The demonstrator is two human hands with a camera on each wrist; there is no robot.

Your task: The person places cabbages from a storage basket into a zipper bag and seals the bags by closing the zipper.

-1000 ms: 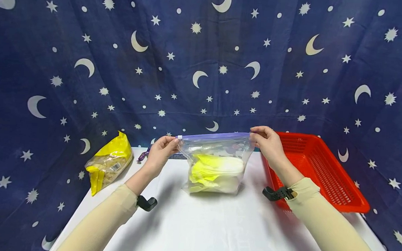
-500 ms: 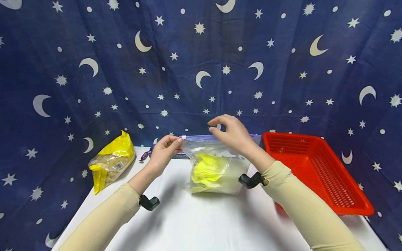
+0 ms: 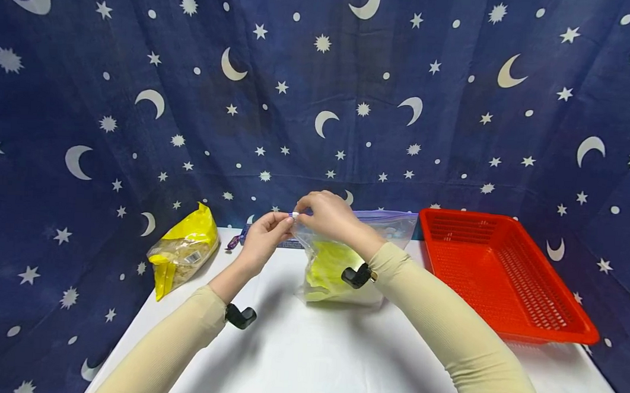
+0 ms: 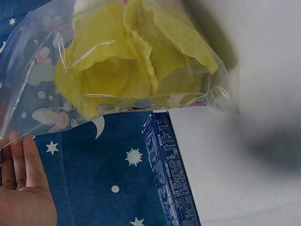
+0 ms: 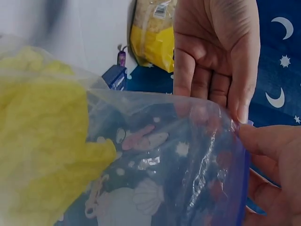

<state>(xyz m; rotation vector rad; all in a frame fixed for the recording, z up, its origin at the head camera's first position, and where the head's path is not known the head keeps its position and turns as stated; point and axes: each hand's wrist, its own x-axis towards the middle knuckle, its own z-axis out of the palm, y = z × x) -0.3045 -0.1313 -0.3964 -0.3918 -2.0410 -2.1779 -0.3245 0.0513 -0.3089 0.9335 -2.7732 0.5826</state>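
Observation:
A clear zip bag (image 3: 401, 225) with a purple zip strip and a white slider (image 3: 295, 215) stands on the white table. Inside it lies a napa cabbage (image 3: 326, 262), its yellow leaves pressed against the plastic in the left wrist view. My left hand (image 3: 261, 241) pinches the bag's top left corner. Reaching across the front of the bag, my right hand (image 3: 331, 215) pinches at the slider, close beside the left fingertips. The right wrist view has both hands meeting at this corner, the left hand (image 5: 218, 52) above the right hand (image 5: 277, 162).
A red plastic basket (image 3: 482, 276) stands at the right of the table (image 3: 306, 356). On the left leans a yellow-and-clear food bag (image 3: 186, 252). Behind the zip bag lie a dark blue box (image 4: 171, 174) and a small purple-wrapped item (image 3: 232, 243). A starry curtain (image 3: 276, 123) hangs behind.
My right hand has let go of the bag's right corner and moved left across the bag to the slider. The left hand has kept its pinch on the left corner.

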